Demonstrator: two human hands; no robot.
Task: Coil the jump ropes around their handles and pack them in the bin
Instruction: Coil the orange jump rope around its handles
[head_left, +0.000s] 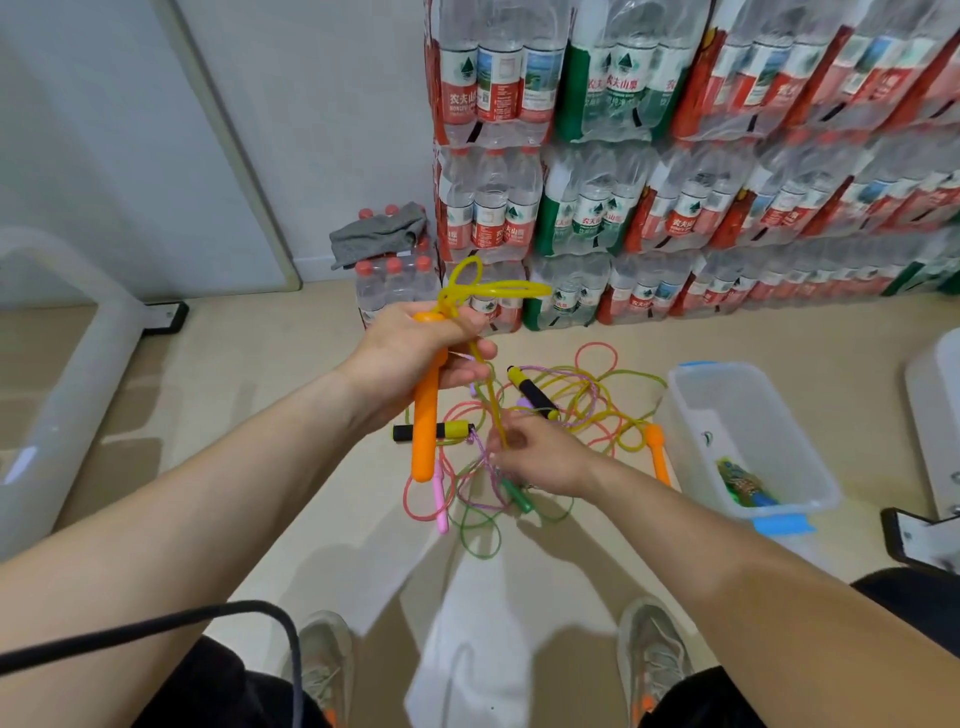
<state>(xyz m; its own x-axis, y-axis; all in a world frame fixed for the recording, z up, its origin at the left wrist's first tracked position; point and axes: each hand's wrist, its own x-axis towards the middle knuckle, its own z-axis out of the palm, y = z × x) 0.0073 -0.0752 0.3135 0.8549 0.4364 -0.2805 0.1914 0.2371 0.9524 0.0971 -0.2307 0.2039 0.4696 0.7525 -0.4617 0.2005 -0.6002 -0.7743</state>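
I have the left hand gripping the orange handle, its long axis running near to far, the yellow rope looped at the far end. The right hand pinches that rope just right of the handle, and is nearer the bin on the right

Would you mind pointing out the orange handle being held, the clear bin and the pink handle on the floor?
Orange handle (426, 436): head view, middle of its shaft.
Clear bin (693, 423): head view, its left side wall.
Pink handle (440, 496): head view, lower half of the shaft.
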